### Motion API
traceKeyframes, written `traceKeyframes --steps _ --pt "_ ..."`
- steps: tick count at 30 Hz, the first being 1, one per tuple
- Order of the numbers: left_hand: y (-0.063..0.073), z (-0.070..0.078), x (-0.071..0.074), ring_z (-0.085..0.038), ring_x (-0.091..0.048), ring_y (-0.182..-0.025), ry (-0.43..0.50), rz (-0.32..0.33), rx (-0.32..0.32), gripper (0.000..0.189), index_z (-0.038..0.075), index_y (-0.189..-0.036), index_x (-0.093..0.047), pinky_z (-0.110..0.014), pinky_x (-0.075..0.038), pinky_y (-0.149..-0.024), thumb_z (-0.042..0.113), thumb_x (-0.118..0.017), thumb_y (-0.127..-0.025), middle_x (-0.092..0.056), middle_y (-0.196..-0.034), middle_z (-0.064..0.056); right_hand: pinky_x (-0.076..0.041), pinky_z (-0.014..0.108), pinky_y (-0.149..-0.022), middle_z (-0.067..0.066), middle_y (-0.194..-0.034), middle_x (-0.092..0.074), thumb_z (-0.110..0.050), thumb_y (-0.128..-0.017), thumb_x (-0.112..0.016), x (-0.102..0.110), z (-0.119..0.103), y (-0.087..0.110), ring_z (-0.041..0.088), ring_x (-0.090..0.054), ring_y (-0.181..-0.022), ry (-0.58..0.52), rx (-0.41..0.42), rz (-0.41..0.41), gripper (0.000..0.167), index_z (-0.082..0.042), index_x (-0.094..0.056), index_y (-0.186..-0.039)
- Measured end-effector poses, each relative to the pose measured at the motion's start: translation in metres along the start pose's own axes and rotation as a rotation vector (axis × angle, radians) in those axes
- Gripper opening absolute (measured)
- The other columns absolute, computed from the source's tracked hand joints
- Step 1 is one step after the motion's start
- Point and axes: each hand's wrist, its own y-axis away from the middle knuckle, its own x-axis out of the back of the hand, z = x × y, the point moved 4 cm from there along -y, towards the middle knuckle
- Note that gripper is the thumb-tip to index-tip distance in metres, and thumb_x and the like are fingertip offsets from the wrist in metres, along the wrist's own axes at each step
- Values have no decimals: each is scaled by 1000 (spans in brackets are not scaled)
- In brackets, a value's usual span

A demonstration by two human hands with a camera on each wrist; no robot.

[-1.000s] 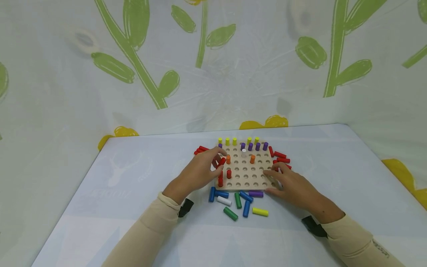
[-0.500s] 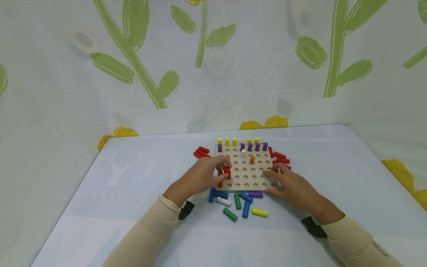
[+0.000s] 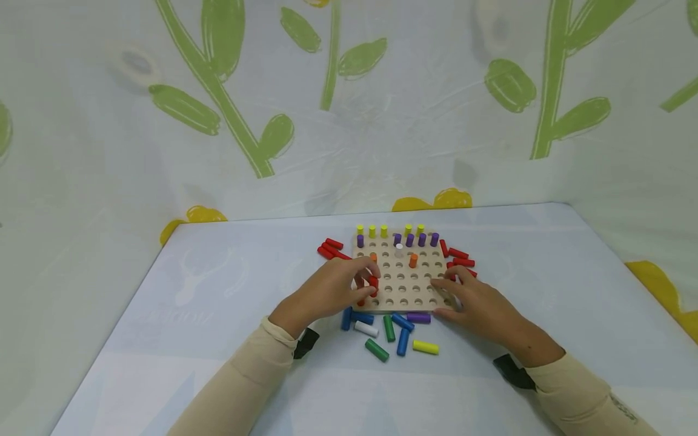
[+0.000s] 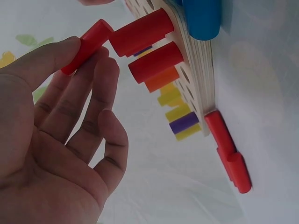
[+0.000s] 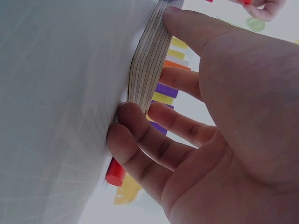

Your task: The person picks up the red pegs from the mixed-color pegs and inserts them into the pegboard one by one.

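Observation:
In the left wrist view my left hand (image 4: 70,112) pinches a red peg (image 4: 88,46) between thumb and fingertips. The held peg is tilted, close above two red pegs (image 4: 156,63) that stand in the wooden pegboard (image 3: 395,295). My left hand (image 3: 332,290) is over the board's front left part in the head view and partly hides these pegs. At the front right corner my right hand (image 3: 482,306) grips the board, thumb on the front edge and fingers around the right side. Yellow pegs (image 3: 384,231), purple pegs (image 3: 409,240), a white peg (image 3: 398,250) and orange pegs (image 3: 413,260) stand in holes.
Loose red pegs lie left of the board (image 3: 329,250) and right of it (image 3: 462,262). In front are blue pegs (image 3: 403,342), green pegs (image 3: 377,350), a white peg (image 3: 366,329), a purple peg (image 3: 418,318) and a yellow peg (image 3: 425,347). A patterned cloth wall (image 3: 425,133) rises behind the table.
My left hand has moved down and slightly right with the red peg, from the board's left side toward the standing red pegs. My right hand has stayed at the corner.

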Motion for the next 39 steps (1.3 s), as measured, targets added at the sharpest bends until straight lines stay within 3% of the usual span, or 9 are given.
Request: traceKeyframes --steps 9,16,22,39 --pt "-1 2 -2 -6 -62 -81 -19 -8 -2 24 21 -109 -63 -16 -53 -69 22 -77 -89 -70 -90 8 -60 37 -75 13 -126 -54 -44 -81 -81 2 0 0 19 -58 -89 -1 -4 -19 64 -19 -62 -137" --pt "-4 1 -6 -9 -59 -75 -41 -26 -27 26 17 -109 -65 -19 -51 -65 25 -78 -88 -65 -81 10 -61 44 -81 14 -128 -54 -44 -81 -81 1 0 0 23 -62 -95 4 -4 -11 64 -19 -61 -137" --pt "-5 -1 -11 -10 -57 -73 -83 -43 -35 27 19 -106 -67 -19 -50 -64 30 -80 -85 -61 -78 10 -61 41 -79 13 -126 -54 -43 -81 -81 1 0 1 21 -60 -92 1 -3 -6 64 -19 -62 -137" --pt "-5 0 -16 -9 -56 -75 -151 -56 -30 21 22 -102 -68 -16 -49 -67 30 -80 -86 -65 -86 11 -61 42 -80 14 -126 -54 -43 -81 -81 3 -1 1 22 -61 -94 0 3 -6 64 -18 -62 -137"
